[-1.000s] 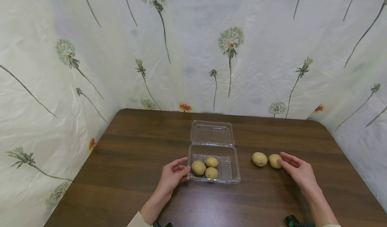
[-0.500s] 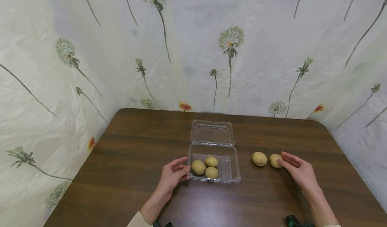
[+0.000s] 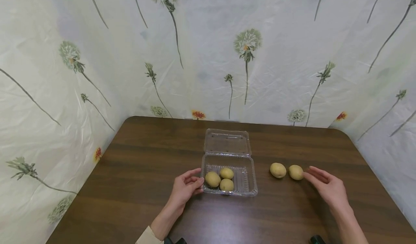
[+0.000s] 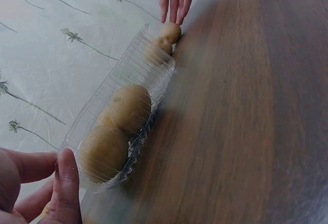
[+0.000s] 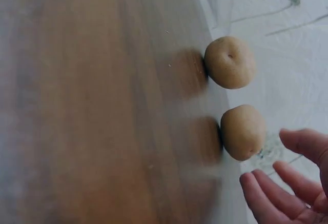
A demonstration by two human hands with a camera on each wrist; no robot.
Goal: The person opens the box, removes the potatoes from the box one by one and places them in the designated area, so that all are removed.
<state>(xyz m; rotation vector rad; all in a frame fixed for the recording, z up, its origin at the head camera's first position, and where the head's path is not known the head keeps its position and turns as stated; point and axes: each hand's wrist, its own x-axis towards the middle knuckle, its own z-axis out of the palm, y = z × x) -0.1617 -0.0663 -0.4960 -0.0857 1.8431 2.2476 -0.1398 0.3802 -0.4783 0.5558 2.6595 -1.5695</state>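
A clear plastic clamshell container [image 3: 242, 181] lies with its lid folded back, three potatoes [image 3: 212, 179] grouped in its left half. My left hand [image 3: 185, 188] pinches the container's left rim between thumb and finger, seen closely in the left wrist view. To the right of the container, two more potatoes sit on the table: one nearer the container [image 3: 278, 170] and one farther right [image 3: 296, 172]. Beside this right-hand potato is my right hand [image 3: 328, 188], its fingers spread and holding nothing. The right wrist view has a gap between the fingertips [image 5: 248, 180] and that potato [image 5: 243, 131].
The dark wooden table [image 3: 146, 157] has rounded far corners. Behind and beside it hangs a pale sheet [image 3: 201, 56] printed with dandelions. The container's lid [image 3: 227, 142] lies flat toward the table's far edge. A dark device [image 3: 316, 239] shows by the right wrist.
My right hand has let go of the right-hand potato and drawn slightly away to the right. The left hand and the container stay in place.
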